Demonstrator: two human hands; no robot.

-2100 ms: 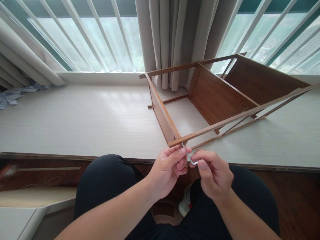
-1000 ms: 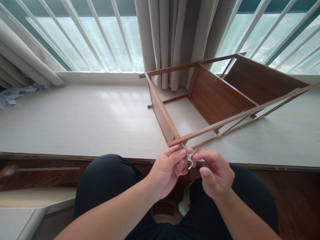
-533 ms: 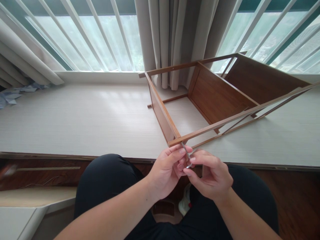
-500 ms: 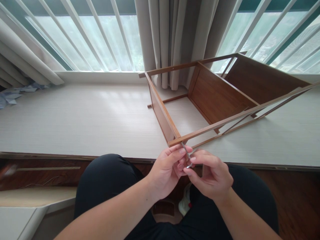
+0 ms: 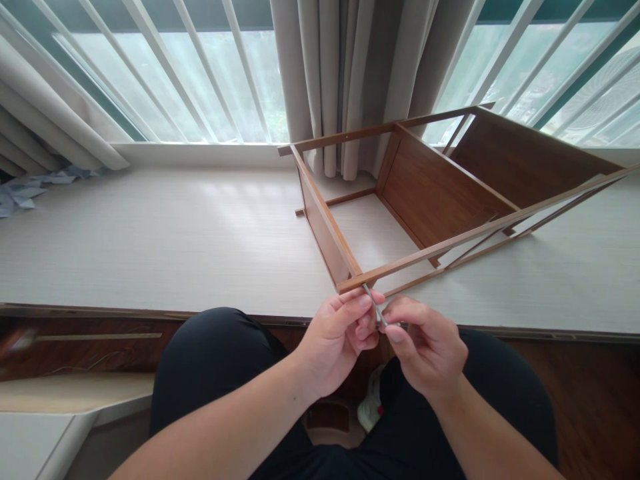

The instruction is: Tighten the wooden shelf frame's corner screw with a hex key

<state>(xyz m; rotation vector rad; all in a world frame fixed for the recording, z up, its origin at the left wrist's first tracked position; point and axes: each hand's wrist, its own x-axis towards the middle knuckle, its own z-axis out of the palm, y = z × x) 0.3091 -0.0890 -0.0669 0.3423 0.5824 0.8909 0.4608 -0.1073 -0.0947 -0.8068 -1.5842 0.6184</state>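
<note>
A brown wooden shelf frame point(image 5: 430, 193) lies on its side on the pale window ledge point(image 5: 165, 240). At its near corner a small metal hex key point(image 5: 373, 304) is set into the frame. My left hand point(image 5: 336, 340) pinches the key's shaft just below the corner. My right hand point(image 5: 425, 343) is closed on the key's bent end, thumb and fingers pressed together. Both hands hover above my lap in dark trousers.
Grey curtains point(image 5: 350, 73) hang behind the frame against the barred window point(image 5: 165, 73). Crumpled paper point(image 5: 23, 193) lies at the far left of the ledge. A white surface point(image 5: 45, 427) sits at the lower left, and dark wood floor point(image 5: 595, 400) at the right.
My right hand has turned the bent end of the hex key round in small steps, regripping it; the left hand has stayed pinched on the shaft. The frame has not moved.
</note>
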